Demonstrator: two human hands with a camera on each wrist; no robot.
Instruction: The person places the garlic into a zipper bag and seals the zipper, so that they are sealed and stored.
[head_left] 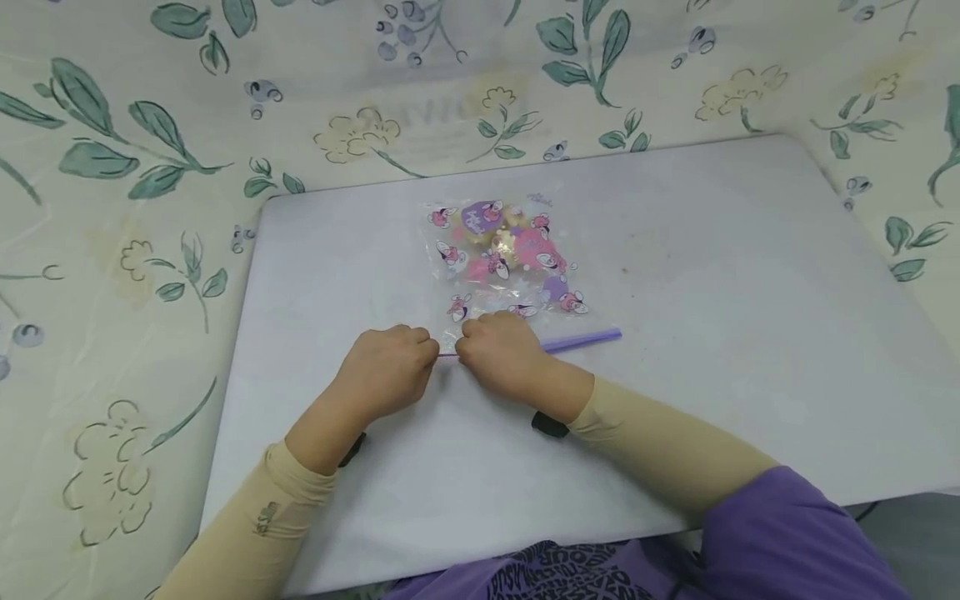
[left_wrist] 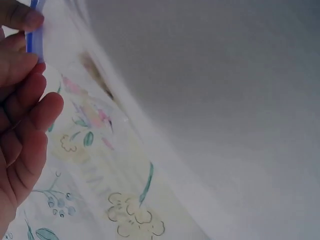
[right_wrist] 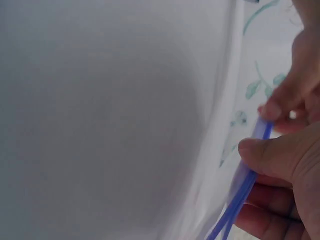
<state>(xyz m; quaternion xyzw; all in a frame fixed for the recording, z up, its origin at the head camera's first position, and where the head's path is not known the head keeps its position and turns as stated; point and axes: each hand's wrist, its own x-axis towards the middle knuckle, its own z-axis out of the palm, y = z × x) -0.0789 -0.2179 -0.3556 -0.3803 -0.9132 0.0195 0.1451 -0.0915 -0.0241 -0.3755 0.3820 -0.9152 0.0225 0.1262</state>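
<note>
A clear zip bag [head_left: 498, 267] printed with pink and purple cartoon figures lies on the table, holding gold-coloured items whose kind I cannot tell. Along its near edge runs a purple zip strip [head_left: 583, 340]. My left hand [head_left: 390, 371] pinches the strip's left part. Close beside it, my right hand [head_left: 501, 357] pinches the strip a little further right. Its right end sticks out past that hand. In the right wrist view, the zip strip [right_wrist: 245, 187] passes between thumb and fingers and splits into two lines below. The left wrist view shows the strip [left_wrist: 36, 42] at the fingertips.
The white table [head_left: 720, 333] has rounded far corners. Behind it and to its sides hangs a floral-patterned cloth [head_left: 450, 100]. Small dark pieces [head_left: 550, 424] show beneath both wrists. A person's purple shirt [head_left: 787, 533] is at the near edge.
</note>
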